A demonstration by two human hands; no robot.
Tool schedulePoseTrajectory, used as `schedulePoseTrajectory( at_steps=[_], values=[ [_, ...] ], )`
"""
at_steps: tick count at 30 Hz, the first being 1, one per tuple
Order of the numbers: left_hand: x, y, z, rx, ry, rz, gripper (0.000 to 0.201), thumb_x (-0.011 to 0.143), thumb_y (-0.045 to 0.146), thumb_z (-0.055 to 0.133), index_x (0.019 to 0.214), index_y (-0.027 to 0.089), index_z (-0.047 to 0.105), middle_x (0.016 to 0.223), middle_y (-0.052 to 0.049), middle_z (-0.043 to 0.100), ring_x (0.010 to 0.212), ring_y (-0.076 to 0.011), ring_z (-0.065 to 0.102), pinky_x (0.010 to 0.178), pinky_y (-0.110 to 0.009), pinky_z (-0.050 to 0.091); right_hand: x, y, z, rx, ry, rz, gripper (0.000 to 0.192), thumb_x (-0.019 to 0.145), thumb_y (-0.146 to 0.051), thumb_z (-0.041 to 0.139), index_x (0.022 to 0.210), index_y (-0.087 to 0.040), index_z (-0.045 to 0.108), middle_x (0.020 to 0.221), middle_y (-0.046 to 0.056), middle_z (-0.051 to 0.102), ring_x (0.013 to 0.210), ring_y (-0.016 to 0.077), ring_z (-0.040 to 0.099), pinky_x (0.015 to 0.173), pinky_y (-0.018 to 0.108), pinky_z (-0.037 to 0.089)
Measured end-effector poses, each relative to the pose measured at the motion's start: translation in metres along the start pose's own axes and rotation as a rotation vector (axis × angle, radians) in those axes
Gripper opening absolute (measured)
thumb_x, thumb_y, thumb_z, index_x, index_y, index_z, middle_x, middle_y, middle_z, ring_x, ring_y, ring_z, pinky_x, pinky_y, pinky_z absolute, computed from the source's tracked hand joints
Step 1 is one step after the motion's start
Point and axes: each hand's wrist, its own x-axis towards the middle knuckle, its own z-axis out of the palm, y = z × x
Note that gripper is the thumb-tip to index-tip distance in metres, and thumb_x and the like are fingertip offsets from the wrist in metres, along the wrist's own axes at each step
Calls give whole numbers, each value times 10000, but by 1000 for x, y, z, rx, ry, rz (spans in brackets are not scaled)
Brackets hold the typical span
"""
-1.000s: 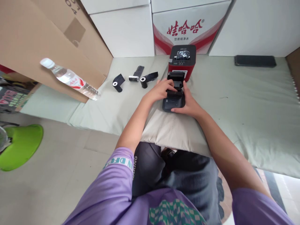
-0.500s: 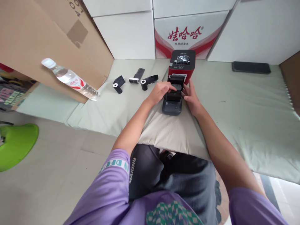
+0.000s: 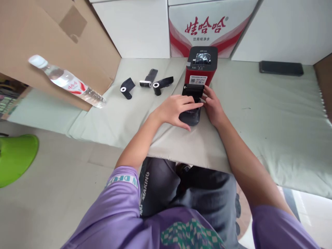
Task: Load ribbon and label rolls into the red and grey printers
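A small black portable printer (image 3: pixel 191 119) lies on the cloth-covered surface, its lid (image 3: pixel 193 90) raised at the far end. My left hand (image 3: pixel 176 110) reaches across it from the left, fingers spread over the opened compartment and thumb out near the front edge. The fingers hide most of the inside. My right hand (image 3: pixel 214 108) rests against the printer's right side by the lid hinge, fingers extended and touching its edge. Directly behind stands a red box with a black top (image 3: pixel 199 67). To the left lie three small rolls of black ribbon: one (image 3: pixel 126 89), a second (image 3: pixel 148 79), a third (image 3: pixel 161 85).
A clear water bottle (image 3: pixel 68 81) leans at the left by a big cardboard box (image 3: pixel 85 45). White cartons (image 3: pixel 135 31) line the back. At the right rear lies a black phone-like slab (image 3: pixel 281 68). A bright green object (image 3: pixel 19 155) is at floor level on the left.
My left hand has shifted from pointing into the compartment to spreading over the printer, lower and nearer me. My right hand stays at the printer's right side. The view has tilted down slightly.
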Motion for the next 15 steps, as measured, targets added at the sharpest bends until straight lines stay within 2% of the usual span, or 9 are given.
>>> schedulePoseTrajectory(
  at_steps=[2,3,6,10,12,14,15],
  values=[
    [0,4,-3,46,16,-13,459,1003,608,625,1208,243,812,1085,-113,791,984,-253,731,854,-392,495,-1,0,1,-24,18,6,857,776,-891,688,1478,-405,618,1638,29,605,1477,349,601,1244,581,512],
    [-1,5,-4,61,33,-27,372,1035,527,597,1103,246,831,1020,-100,794,945,-241,731,829,-390,490,-2,0,1,-40,30,4,831,792,-884,680,1463,-397,631,1623,33,618,1465,343,612,1238,572,519],
    [-2,3,-3,44,102,-71,367,1060,467,561,926,254,828,913,-83,783,875,-223,727,781,-392,487,-7,-3,4,-145,85,-19,728,856,-848,657,1395,-361,690,1547,44,679,1440,327,630,1239,542,518],
    [-2,-1,3,-137,197,-81,453,1026,622,584,894,265,830,910,-85,782,875,-226,724,795,-408,517,-11,-7,11,-316,104,-61,613,918,-806,621,1236,-307,777,1359,78,776,1345,323,679,1238,538,513],
    [-2,-5,6,-285,279,-91,566,1046,690,487,931,258,835,926,-92,784,893,-230,720,850,-427,539,-11,-6,13,-325,85,-59,575,924,-758,649,1228,-287,776,1338,91,780,1285,322,709,1222,550,525],
    [-3,-13,11,-426,359,-189,628,1071,705,392,1051,259,833,1027,-95,795,1018,-251,729,995,-461,540,-9,-2,13,-300,68,-40,542,926,-694,678,1270,-281,752,1358,89,773,1269,319,718,1221,561,524],
    [-3,-19,15,-484,381,-272,598,1070,697,410,1141,265,818,1125,-93,795,1128,-269,721,1084,-479,514,-8,-1,13,-280,58,-33,534,923,-669,689,1291,-285,737,1368,83,770,1278,318,715,1232,565,516]
  ],
)
